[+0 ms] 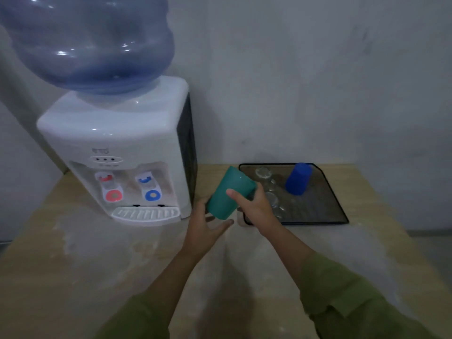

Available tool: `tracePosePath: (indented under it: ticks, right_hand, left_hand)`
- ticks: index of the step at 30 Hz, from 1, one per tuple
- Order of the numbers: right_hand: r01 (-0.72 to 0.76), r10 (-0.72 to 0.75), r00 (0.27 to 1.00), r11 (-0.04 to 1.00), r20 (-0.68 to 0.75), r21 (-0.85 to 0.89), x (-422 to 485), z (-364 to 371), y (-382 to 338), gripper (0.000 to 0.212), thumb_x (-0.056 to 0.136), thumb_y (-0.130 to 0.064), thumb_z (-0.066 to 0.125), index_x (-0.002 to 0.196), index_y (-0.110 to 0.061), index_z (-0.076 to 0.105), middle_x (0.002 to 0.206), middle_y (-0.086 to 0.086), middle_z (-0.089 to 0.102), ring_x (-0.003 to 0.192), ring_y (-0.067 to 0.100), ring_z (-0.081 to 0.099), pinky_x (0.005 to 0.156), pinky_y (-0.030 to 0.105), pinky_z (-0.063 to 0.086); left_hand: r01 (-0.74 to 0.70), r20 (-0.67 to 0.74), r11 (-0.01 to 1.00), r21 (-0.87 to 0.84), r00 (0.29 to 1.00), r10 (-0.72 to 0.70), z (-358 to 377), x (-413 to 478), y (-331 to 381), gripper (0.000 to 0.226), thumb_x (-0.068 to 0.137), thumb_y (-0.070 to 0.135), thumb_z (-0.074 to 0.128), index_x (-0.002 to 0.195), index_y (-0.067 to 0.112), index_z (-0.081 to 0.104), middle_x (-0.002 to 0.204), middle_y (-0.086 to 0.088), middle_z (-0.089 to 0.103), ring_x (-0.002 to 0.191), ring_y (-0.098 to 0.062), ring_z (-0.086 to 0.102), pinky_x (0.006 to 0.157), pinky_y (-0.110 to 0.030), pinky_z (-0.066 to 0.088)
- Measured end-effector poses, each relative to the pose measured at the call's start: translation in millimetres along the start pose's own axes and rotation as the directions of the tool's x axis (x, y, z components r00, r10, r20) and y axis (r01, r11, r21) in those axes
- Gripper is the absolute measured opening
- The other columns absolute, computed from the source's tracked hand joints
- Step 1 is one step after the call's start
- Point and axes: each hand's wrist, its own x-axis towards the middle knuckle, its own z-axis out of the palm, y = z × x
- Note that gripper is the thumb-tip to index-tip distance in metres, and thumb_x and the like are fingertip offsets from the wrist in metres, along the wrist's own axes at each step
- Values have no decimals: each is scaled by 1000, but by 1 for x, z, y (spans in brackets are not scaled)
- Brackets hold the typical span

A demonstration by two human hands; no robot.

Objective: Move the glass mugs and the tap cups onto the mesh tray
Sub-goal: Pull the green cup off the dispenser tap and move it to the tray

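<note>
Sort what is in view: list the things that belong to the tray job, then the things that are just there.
Job: green cup held tilted in the right hand; left hand open below it; blue cup upside down and glass mugs on the mesh tray.

Just there: water dispenser, bottle, table.
</note>
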Motion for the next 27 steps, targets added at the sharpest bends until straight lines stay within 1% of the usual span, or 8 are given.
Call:
tracePosePath:
  ticks: [2,6,10,14,17,21,24,27]
  right_hand:
    - [-12,12,1000,1000,-10,15,3,-20,-5,53,77,-32,75,118,-19,44,111,-2,61,88,2,56,69,14,51]
    - [-42,44,998,998,-41,47,9,-59,-6,48,80,-42,68,118,-20,48,115,-4,60,99,10,59,80,25,49]
    - [-99,98,994,995,-55,-25,22,-102,2,58,87,-64,39,122,-20,56,118,3,63,102,17,63,85,35,53]
    - [-207,178,965,968,-192,-144,36,-154,24,55,90,-62,28,103,-20,61,119,11,63,110,27,58,100,44,44]
    - [-192,114,966,917,-232,-348,35,-192,42,56,98,-47,27,116,-5,59,110,10,60,104,24,56,84,30,38]
    - [-179,78,980,736,-181,-653,45,-231,70,51,99,-38,32,99,4,62,94,19,62,96,35,61,74,36,41]
    - [-179,178,979,546,-95,-818,55,-249,91,44,96,-35,43,120,1,53,124,22,57,115,37,52,94,43,44]
    - [-83,196,981,402,-3,-912,59,-257,112,59,93,-40,47,141,-7,35,152,17,32,140,36,29,113,48,32]
  left_hand:
    - [-25,-43,999,-26,999,24,19,7,11,70,72,23,81,130,14,43,124,0,54,111,-14,58,87,-21,52]
    - [-53,-82,998,-38,995,50,54,18,34,61,75,20,78,126,13,46,119,2,52,107,-11,55,77,-9,48]
    - [-63,-141,998,12,988,64,84,36,53,60,78,24,76,128,10,47,120,-2,50,107,-9,49,80,0,41]
    - [-79,-128,997,20,988,81,112,59,70,62,77,27,76,128,12,46,122,-3,53,112,-18,55,95,-34,51]
    - [-62,-70,995,75,995,68,132,73,82,63,77,29,76,129,15,43,121,2,51,111,-15,54,93,-32,52]
    - [-88,46,965,247,996,79,161,90,83,63,76,33,75,128,15,44,124,-7,55,114,-22,53,95,-38,50]
    - [-125,119,930,347,989,89,182,98,84,62,77,32,75,129,15,45,125,-8,54,116,-23,50,96,-33,45]
    - [-153,184,898,413,980,82,198,105,85,61,78,30,74,130,15,46,129,-8,54,120,-24,48,102,-39,44]
